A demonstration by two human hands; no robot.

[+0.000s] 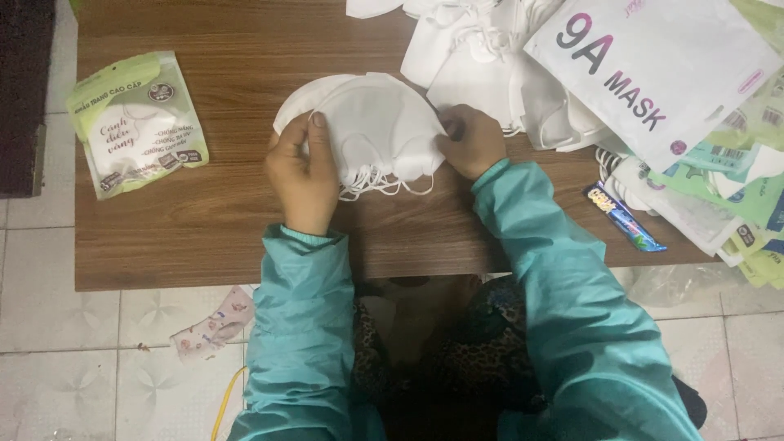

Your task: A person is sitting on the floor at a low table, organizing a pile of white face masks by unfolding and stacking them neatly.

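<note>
A small stack of white folded face masks lies on the low wooden table, ear loops hanging toward me. My left hand grips the stack's left edge, thumb on top. My right hand pinches the stack's right edge. Both arms wear teal sleeves.
A green-and-white sealed mask pack lies at the table's left. A loose heap of white masks sits at the back right under a large white printed bag. More green packs and a blue wrapped stick lie right. Tiled floor lies below, with a patterned cloth.
</note>
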